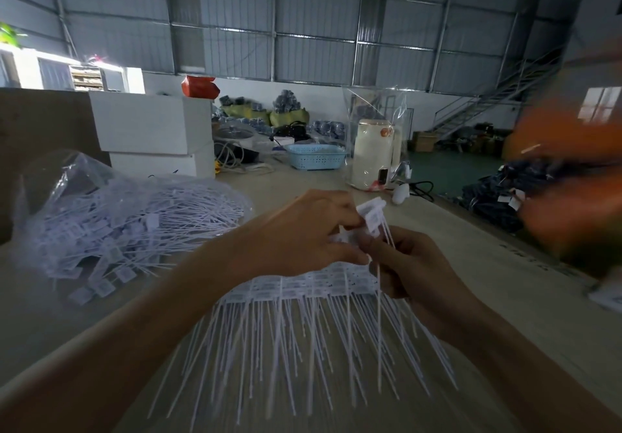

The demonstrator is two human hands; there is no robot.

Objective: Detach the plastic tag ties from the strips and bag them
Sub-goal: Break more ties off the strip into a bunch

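White tag ties [372,218] pinched between hands, fingertips hiding joint.

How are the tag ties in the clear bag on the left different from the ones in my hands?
The tag ties in the clear bag are loose single pieces, heaped and pointing many ways; the strip of ties in the hands is joined at the heads in a row, tails hanging side by side. The bagged ties rest on the table; the strip is held up by the left hand and right hand. Both are white plastic with flat rectangular heads and thin tails.
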